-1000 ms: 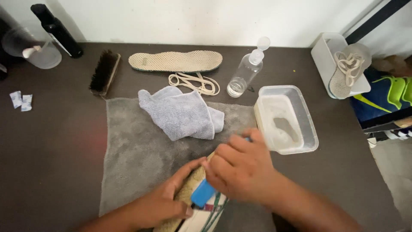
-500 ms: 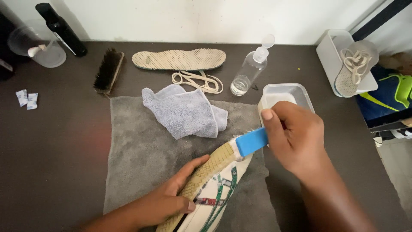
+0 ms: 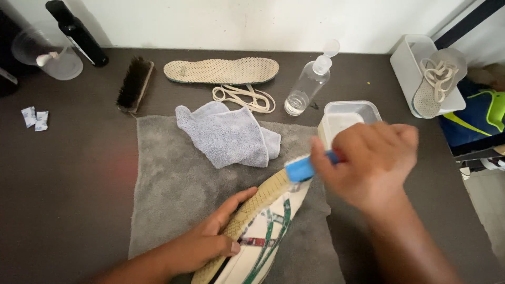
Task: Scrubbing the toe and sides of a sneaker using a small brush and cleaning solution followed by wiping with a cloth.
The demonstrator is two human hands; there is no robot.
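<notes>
My left hand point(image 3: 208, 239) grips a white sneaker point(image 3: 263, 231) with green stripes and a tan ribbed sole, tipped on its side on a grey towel point(image 3: 168, 184). My right hand point(image 3: 368, 163) holds a small blue-handled brush point(image 3: 301, 169), its head pressed at the toe end of the sole. The hand is slightly blurred and covers most of the brush handle. Behind the right hand stands a clear plastic tub point(image 3: 350, 113) with cloudy liquid.
A folded light-blue cloth point(image 3: 229, 137) lies on the towel. Behind it are an insole point(image 3: 221, 71), loose laces point(image 3: 244, 98), a clear pump bottle point(image 3: 307, 87), a wooden brush point(image 3: 134, 84), a black bottle point(image 3: 76, 32) and a plastic cup point(image 3: 50, 55). A white bin point(image 3: 415, 63) holds another sole.
My right hand moved the blue brush from mid-sole up to the toe of the sneaker. The shoe came further into view; my left hand kept its hold.
</notes>
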